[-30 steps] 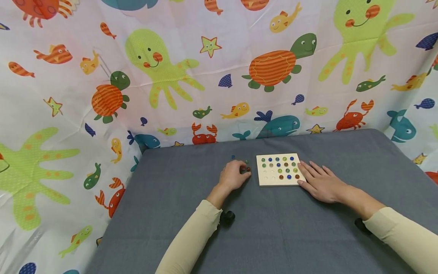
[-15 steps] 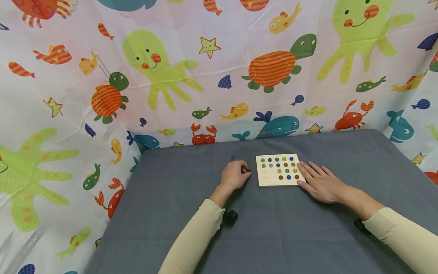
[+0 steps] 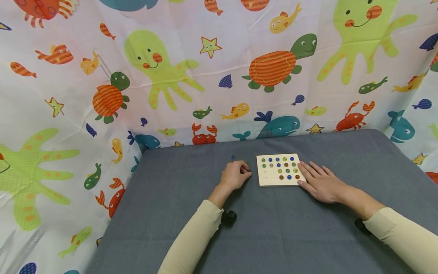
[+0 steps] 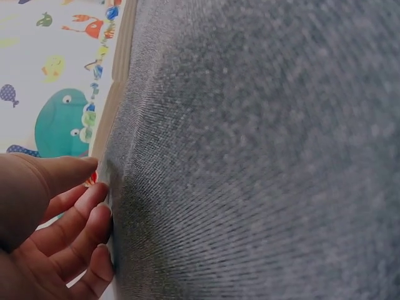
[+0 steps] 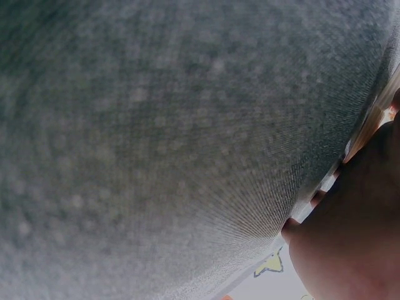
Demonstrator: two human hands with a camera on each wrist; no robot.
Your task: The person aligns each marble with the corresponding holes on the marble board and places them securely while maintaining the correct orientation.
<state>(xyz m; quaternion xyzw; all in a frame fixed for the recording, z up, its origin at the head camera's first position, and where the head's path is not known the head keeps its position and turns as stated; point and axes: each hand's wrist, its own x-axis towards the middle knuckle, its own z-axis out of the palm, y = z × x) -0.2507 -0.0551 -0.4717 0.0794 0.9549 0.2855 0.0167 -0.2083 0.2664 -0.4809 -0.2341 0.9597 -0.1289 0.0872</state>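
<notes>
My left hand [image 3: 234, 176] is low over the cloth, left of a pale wooden board [image 3: 265, 183]. Between its thumb and index finger it pinches a small reddish-brown marble [image 4: 92, 177], mostly hidden by the fingertips. Rows of coloured glass marbles sit in the board's round hollows, and several hollows at its near left hold none. My right hand [image 3: 321, 183] lies flat with straight fingers, its fingertips and thumb touching the board's right edge. Beyond the left hand a blue marble [image 3: 233, 157] and a green marble [image 3: 246, 162] rest on the cloth.
Grey cloth [image 3: 273, 232] covers the table. A white curtain [image 3: 184, 125] printed with sea animals hangs behind it and along the left side. A black wrist-worn device [image 3: 229, 217] shows beneath the left sleeve.
The left hand's thumb and fingertips have closed over the reddish-brown marble, which was in plainer sight one second ago. The right hand and the board stay in place.
</notes>
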